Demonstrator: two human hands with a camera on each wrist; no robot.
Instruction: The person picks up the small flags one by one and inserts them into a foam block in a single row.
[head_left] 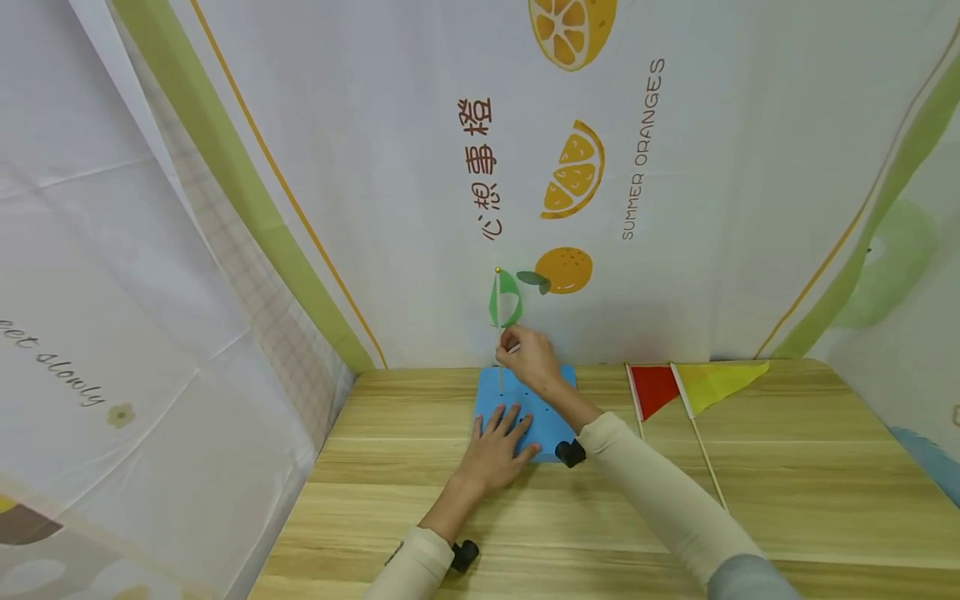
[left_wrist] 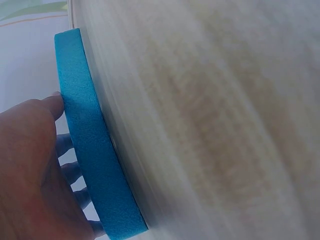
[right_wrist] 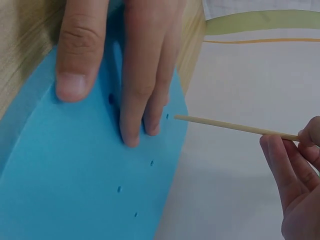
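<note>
A blue foam board (head_left: 551, 432) with several small holes lies on the wooden table. My left hand (head_left: 491, 454) rests on its near left part with fingers spread. In the left wrist view, that hand's thumb and fingers show at the thick edge of the board (left_wrist: 90, 135). My right hand (head_left: 529, 358) pinches the thin wooden stick (right_wrist: 225, 124) of a small green flag (head_left: 506, 302), held upright over the board's far side. In the right wrist view, the stick's lower tip is right beside a hole.
To the right lie a red pennant (head_left: 653, 390) and a yellow pennant (head_left: 712, 387), their sticks (head_left: 708, 462) pointing toward me. A white curtain (head_left: 420, 208) printed with oranges hangs just behind the wooden table (head_left: 360, 500).
</note>
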